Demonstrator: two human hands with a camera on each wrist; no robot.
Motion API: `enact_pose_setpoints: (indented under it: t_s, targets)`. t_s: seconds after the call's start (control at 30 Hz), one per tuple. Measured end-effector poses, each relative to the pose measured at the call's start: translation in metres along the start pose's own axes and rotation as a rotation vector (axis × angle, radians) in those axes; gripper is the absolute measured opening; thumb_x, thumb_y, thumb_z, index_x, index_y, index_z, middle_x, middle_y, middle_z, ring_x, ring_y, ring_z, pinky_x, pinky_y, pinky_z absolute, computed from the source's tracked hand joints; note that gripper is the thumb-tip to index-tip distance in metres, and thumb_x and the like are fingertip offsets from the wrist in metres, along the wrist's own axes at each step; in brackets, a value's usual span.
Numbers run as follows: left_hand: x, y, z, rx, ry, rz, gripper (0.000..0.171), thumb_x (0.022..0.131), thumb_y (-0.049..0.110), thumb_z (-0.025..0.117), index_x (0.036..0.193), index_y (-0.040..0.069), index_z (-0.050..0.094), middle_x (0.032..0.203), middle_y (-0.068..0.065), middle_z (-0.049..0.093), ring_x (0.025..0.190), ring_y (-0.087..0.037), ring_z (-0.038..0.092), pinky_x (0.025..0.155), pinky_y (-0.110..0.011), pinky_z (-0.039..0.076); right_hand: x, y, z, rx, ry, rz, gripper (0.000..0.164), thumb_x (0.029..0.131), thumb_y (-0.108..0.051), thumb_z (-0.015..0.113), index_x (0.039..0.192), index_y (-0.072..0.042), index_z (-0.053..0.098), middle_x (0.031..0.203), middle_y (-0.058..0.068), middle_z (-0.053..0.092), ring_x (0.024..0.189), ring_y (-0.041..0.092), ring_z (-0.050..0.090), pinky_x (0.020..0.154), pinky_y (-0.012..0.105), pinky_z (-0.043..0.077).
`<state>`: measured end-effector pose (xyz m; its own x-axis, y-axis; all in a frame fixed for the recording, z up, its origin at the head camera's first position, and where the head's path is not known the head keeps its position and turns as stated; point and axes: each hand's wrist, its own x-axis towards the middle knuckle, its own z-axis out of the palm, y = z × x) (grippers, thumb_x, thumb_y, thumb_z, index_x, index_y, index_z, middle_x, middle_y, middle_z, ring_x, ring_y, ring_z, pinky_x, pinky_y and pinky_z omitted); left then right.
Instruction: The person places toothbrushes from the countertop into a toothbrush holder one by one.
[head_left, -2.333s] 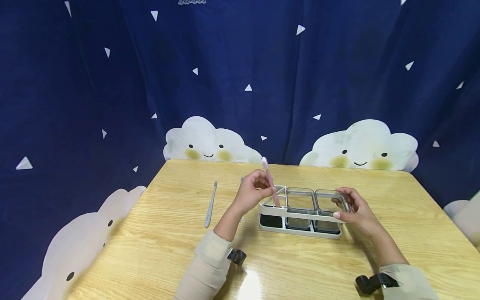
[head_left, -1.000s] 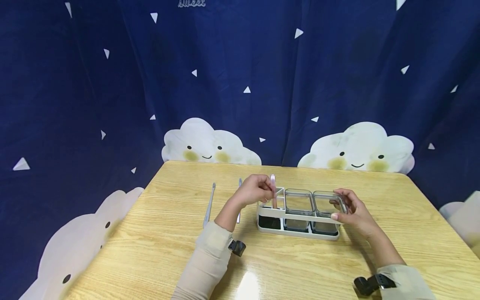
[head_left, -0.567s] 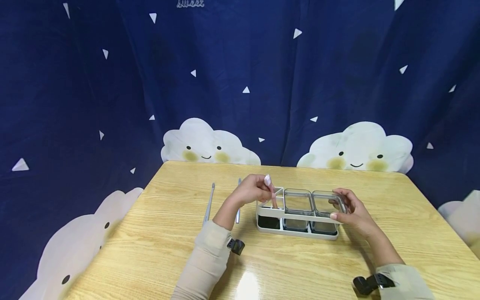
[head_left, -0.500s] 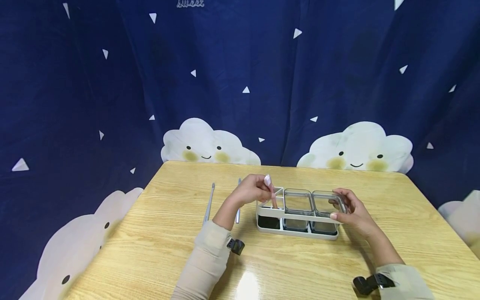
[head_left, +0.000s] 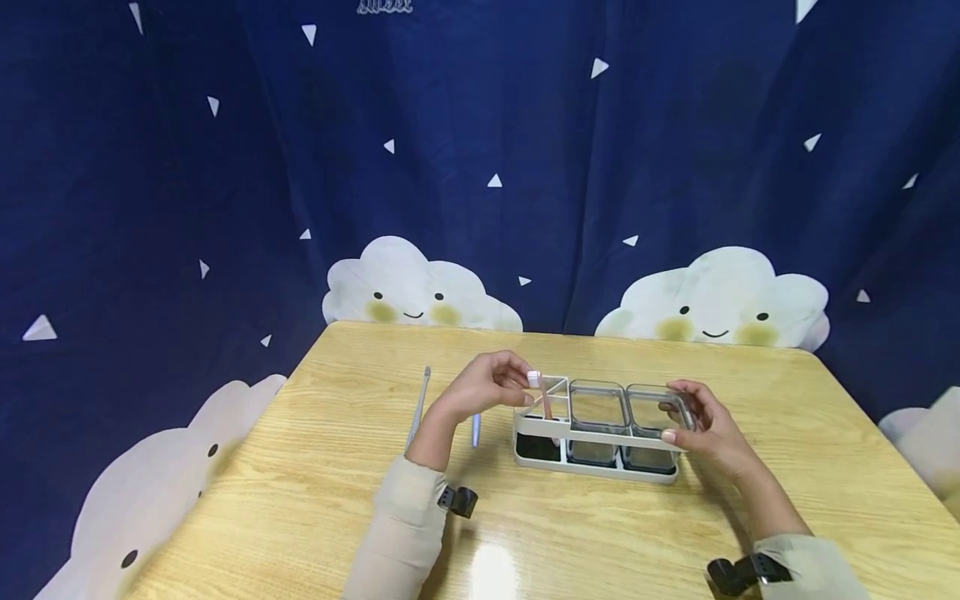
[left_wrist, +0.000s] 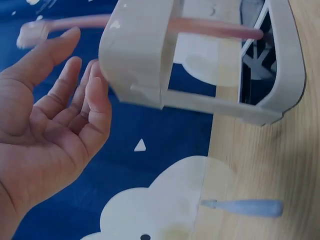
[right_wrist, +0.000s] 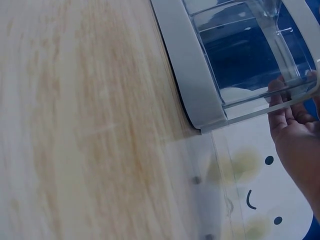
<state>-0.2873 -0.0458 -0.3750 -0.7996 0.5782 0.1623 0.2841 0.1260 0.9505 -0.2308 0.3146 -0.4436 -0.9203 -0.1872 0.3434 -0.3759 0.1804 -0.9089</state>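
Wooden table; left hand, fingers apart, beside pink toothbrush; likely light, stiff, best pinched at neck; right hand grips rack at right end

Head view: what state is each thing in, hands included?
Rack: upright on table.
Pink brush: standing in rack, head up.
Grey brush: lying on table.
Blue brush: lying on table, partly hidden.
Left cup: upright in rack.
Right cup: upright in rack.
Left hand: open.
Right hand: gripping rack.
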Motion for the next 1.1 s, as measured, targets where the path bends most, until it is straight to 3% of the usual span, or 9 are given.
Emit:
enact_pose_setpoints:
  t_s: [0.3, 0.57, 0.77, 0.97, 1.1]
  targets:
    - [-0.012, -0.009, -0.017, -0.020, -0.078, 0.013, 0.042, 0.078, -0.009, 0.067, 0.116, -0.013, 0.051, 0.109, -0.032, 0.054, 0.089, -0.038, 0.058, 0.075, -0.032, 0.051, -0.001, -0.003, 0.002, 0.038, 0.007, -0.021, 0.062, 0.075, 0.013, 0.065, 0.130, 0.001, 0.037, 0.114, 0.007, 0.054, 0.104, 0.009, 0.054, 0.090, 0.015, 0.039]
    - [-0.026, -0.019, -0.031, -0.027, -0.068, 0.010, 0.040, 0.078, -0.002, 0.070, 0.115, -0.005, 0.055, 0.112, -0.021, 0.056, 0.092, -0.030, 0.059, 0.077, -0.036, 0.051, 0.000, 0.000, 0.002, 0.022, 0.015, -0.002, 0.062, 0.075, 0.011, 0.066, 0.130, 0.003, 0.036, 0.114, 0.010, 0.054, 0.105, 0.010, 0.054, 0.090, 0.016, 0.039]
    - [-0.033, -0.029, -0.044, -0.034, -0.083, 0.021, 0.039, 0.079, 0.000, 0.070, 0.114, -0.004, 0.055, 0.110, -0.014, 0.059, 0.100, -0.042, 0.055, 0.080, -0.039, 0.050, -0.001, 0.000, 0.003, 0.020, 0.012, 0.001, 0.063, 0.075, 0.010, 0.066, 0.130, 0.004, 0.035, 0.114, 0.012, 0.053, 0.105, 0.011, 0.054, 0.090, 0.016, 0.039]
    - [-0.042, -0.038, -0.057, -0.034, -0.068, 0.008, 0.039, 0.080, -0.002, 0.067, 0.117, -0.004, 0.054, 0.114, -0.019, 0.057, 0.099, -0.038, 0.056, 0.081, -0.039, 0.049, 0.000, -0.002, 0.003, 0.024, 0.006, -0.007, 0.062, 0.075, 0.012, 0.065, 0.130, 0.002, 0.036, 0.114, 0.011, 0.053, 0.104, 0.010, 0.054, 0.090, 0.016, 0.040]
    - [-0.048, -0.044, -0.067, -0.052, -0.043, -0.026, 0.041, 0.080, -0.005, 0.066, 0.119, -0.006, 0.052, 0.117, -0.025, 0.053, 0.102, -0.042, 0.054, 0.081, -0.037, 0.049, 0.000, -0.004, 0.004, 0.026, 0.004, -0.012, 0.062, 0.075, 0.012, 0.065, 0.130, 0.000, 0.037, 0.113, 0.009, 0.054, 0.104, 0.010, 0.054, 0.089, 0.016, 0.041]
